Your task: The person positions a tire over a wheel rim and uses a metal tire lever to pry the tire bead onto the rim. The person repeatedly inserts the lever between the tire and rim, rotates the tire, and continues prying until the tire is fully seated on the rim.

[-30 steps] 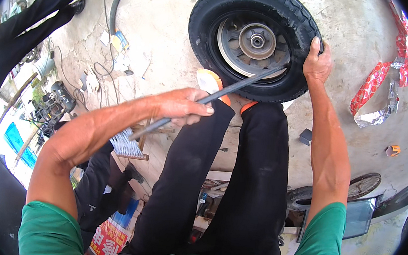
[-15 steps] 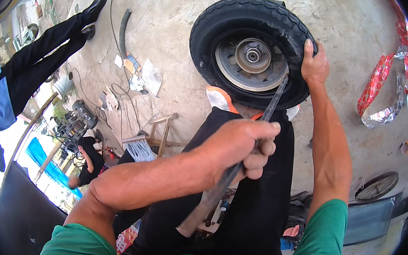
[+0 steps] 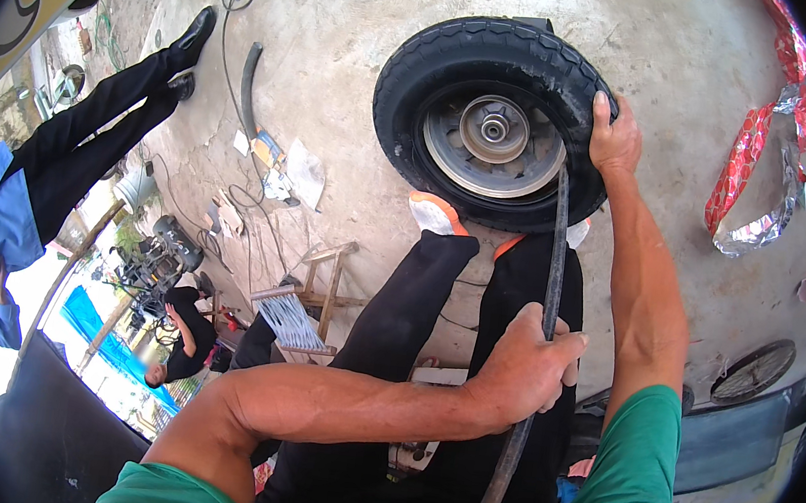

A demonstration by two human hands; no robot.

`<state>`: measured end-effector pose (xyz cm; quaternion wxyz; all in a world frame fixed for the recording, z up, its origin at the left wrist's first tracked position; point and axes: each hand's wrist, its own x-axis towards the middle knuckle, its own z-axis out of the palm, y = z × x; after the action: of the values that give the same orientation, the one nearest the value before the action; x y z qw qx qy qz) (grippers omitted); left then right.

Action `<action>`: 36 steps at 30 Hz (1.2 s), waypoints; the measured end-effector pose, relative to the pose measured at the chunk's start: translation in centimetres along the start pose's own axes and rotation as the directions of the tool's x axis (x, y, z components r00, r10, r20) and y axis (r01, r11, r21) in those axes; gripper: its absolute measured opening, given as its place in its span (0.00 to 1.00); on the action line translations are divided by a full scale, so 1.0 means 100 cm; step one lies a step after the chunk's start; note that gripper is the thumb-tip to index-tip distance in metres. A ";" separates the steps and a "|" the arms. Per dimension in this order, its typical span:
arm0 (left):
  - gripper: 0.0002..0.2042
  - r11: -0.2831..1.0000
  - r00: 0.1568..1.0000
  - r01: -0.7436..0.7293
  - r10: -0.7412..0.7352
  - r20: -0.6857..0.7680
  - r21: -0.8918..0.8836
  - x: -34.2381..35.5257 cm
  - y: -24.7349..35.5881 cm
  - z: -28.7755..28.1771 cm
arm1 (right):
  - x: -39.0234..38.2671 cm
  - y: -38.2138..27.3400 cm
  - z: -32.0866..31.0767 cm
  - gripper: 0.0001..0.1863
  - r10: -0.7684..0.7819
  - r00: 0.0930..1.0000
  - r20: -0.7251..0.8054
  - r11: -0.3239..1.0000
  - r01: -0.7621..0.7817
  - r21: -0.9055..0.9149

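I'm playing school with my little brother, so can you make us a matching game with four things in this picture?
Things:
1. tyre lever
2. tyre
3. stool
4. foil wrap

Clues:
A. red and silver
B. held at its edge by the right hand
C. gripped in the left hand
D. pale strands on a wooden frame

Pairs: 1-C, 2-B, 3-D, 4-A

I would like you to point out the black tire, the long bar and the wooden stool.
Black tire (image 3: 489, 61): head view, on its upper sidewall.
Long bar (image 3: 558, 254): head view, on its upper half.
Wooden stool (image 3: 293, 320): head view, on its woven seat.
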<state>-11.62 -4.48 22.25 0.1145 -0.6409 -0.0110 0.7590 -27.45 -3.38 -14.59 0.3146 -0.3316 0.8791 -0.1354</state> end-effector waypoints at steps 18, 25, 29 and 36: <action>0.15 0.955 0.997 0.078 -0.079 -0.011 0.287 0.003 0.007 -0.045 | -0.004 0.000 0.006 0.46 0.035 0.999 -0.005 0.999 -0.035 -0.033; 0.14 0.998 0.992 0.068 -0.068 0.105 0.002 0.011 0.025 -0.054 | 0.000 -0.008 -0.003 0.44 0.025 1.000 0.019 0.999 -0.024 -0.036; 0.15 0.996 0.994 0.040 -0.032 0.101 -0.078 0.015 0.026 -0.031 | 0.004 0.000 0.001 0.43 0.011 1.000 -0.016 1.000 -0.012 -0.027; 0.18 0.997 0.997 -0.070 0.070 0.013 -0.043 0.024 -0.027 0.006 | -0.011 -0.015 -0.021 0.45 0.010 0.996 0.088 0.999 -0.007 -0.038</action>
<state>-12.15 -1.29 20.49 0.0741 -0.6378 -0.0056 0.7666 -27.41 -3.72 -11.85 0.3477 -0.3392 0.8681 -0.1028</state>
